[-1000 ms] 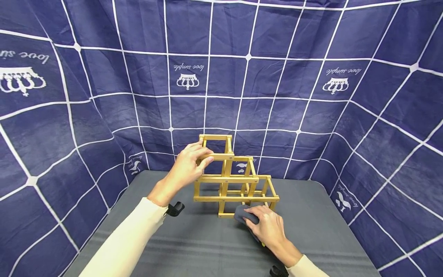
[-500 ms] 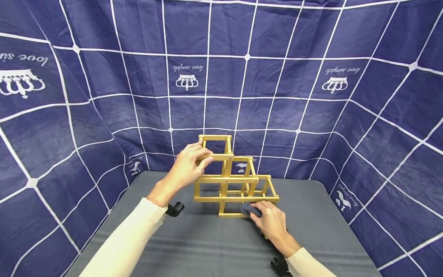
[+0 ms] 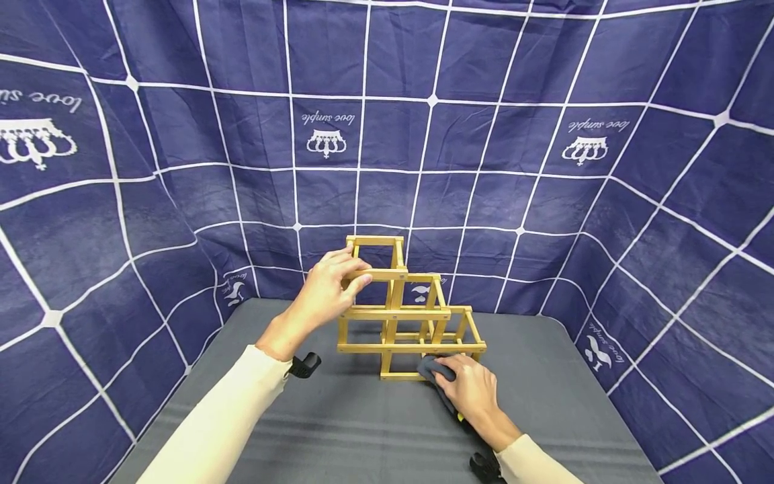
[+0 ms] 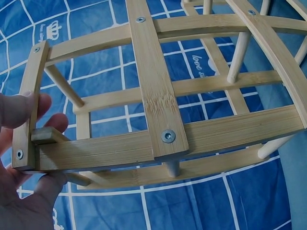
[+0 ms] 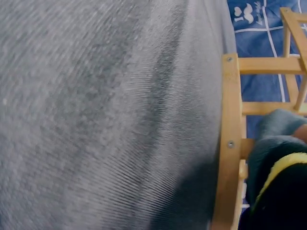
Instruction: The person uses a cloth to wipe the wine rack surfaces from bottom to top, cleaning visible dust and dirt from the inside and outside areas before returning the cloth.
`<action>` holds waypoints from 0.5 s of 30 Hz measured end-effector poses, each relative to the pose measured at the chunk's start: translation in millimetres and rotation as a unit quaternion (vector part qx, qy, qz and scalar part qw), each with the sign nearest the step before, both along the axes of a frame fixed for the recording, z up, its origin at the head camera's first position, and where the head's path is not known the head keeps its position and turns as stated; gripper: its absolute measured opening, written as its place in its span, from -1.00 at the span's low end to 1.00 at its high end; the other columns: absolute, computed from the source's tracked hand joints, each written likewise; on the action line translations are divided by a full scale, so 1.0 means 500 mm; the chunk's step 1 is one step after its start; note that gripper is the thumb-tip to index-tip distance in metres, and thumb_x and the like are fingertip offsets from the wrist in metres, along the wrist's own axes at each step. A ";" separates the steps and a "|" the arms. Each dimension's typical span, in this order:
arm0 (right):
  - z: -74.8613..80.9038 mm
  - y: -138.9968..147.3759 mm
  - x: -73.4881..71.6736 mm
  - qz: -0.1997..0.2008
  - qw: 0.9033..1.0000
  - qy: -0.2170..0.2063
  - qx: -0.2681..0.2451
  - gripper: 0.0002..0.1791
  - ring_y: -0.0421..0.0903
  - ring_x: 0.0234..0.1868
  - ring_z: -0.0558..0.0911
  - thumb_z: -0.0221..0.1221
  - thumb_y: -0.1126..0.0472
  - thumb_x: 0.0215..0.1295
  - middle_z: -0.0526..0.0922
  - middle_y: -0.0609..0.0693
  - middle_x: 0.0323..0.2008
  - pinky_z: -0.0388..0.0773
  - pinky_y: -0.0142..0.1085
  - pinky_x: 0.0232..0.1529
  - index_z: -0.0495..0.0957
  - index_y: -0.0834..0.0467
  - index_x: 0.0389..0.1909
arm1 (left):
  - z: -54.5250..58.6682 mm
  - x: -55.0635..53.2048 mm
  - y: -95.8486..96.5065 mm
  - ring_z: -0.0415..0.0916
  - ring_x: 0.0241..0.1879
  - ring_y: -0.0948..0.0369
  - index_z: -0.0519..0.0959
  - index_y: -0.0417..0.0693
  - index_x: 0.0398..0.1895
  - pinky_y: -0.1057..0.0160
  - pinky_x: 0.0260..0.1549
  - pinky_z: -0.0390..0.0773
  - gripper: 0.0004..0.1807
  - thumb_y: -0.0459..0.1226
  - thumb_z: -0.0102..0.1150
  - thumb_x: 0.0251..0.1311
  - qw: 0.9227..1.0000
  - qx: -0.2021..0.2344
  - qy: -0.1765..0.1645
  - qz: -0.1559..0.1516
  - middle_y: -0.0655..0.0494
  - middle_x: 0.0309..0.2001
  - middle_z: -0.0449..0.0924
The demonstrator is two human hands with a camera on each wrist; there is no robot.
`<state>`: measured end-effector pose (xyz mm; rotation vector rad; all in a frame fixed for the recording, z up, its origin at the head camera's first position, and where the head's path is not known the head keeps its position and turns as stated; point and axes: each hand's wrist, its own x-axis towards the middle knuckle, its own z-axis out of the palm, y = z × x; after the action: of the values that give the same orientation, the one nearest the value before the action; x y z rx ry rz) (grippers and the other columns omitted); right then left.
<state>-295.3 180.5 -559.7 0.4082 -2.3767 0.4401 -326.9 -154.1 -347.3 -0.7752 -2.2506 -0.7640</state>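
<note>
A stepped, light wooden rack [image 3: 393, 313] of slats and round dowels stands on the grey cloth-covered surface. My left hand [image 3: 329, 286] grips the front rail of its top tier at the left end; in the left wrist view, thumb and fingers [image 4: 45, 189] wrap round the wooden corner. Low at the front right of the rack, my right hand [image 3: 473, 390] pinches a bunched grey-blue cloth [image 3: 432, 368] against the lower bars. That same cloth [image 5: 280, 123] shows beside the slats in the right wrist view, where most of the hand is out of sight.
A blue curtain [image 3: 393, 148] with white grid lines hangs behind the rack and along both sides. The grey surface [image 3: 338, 430] stretches in front. Black straps [image 3: 305, 365] sit at the wrists. Under the right hand lies a dark strip with a yellow spot.
My right hand moves the cloth a little right and up along the lower bars, then slightly back left. The left hand and the rack stay where they are.
</note>
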 end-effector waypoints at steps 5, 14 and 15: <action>0.008 0.003 0.002 0.005 0.999 0.038 -0.028 -0.61 0.01 -0.11 0.96 0.83 0.07 0.07 0.98 -0.14 -0.09 0.85 0.00 -0.34 0.97 -0.16 -0.06 | -0.003 -0.003 -0.001 0.60 0.59 -0.38 0.88 -0.11 -0.01 -0.39 0.66 0.53 -0.88 -0.27 0.53 0.53 1.000 0.004 -0.005 0.002 -0.14 0.07 0.92; 0.021 0.032 0.012 0.000 0.996 -0.050 -0.069 -0.65 0.10 -0.13 0.97 0.78 0.02 0.18 0.99 -0.11 -0.01 0.81 -0.01 -0.40 0.94 -0.20 -0.02 | -0.007 -0.011 -0.002 0.59 0.61 -0.35 0.89 -0.11 -0.02 -0.35 0.67 0.54 -0.88 -0.28 0.54 0.52 1.000 0.018 -0.002 -0.004 -0.12 0.07 0.94; 0.023 0.042 0.015 -0.002 0.995 -0.060 -0.074 -0.65 0.11 -0.12 0.97 0.77 0.02 0.19 0.99 -0.10 0.00 0.82 0.01 -0.40 0.93 -0.21 -0.02 | -0.007 -0.012 -0.001 0.59 0.61 -0.35 0.89 -0.11 -0.01 -0.35 0.67 0.54 -0.88 -0.27 0.54 0.52 1.000 0.019 -0.002 -0.005 -0.12 0.07 0.94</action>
<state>-287.8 201.3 -548.1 0.3175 -2.4405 0.6502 -333.1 -154.7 -350.8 -0.7670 -2.2306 -0.8119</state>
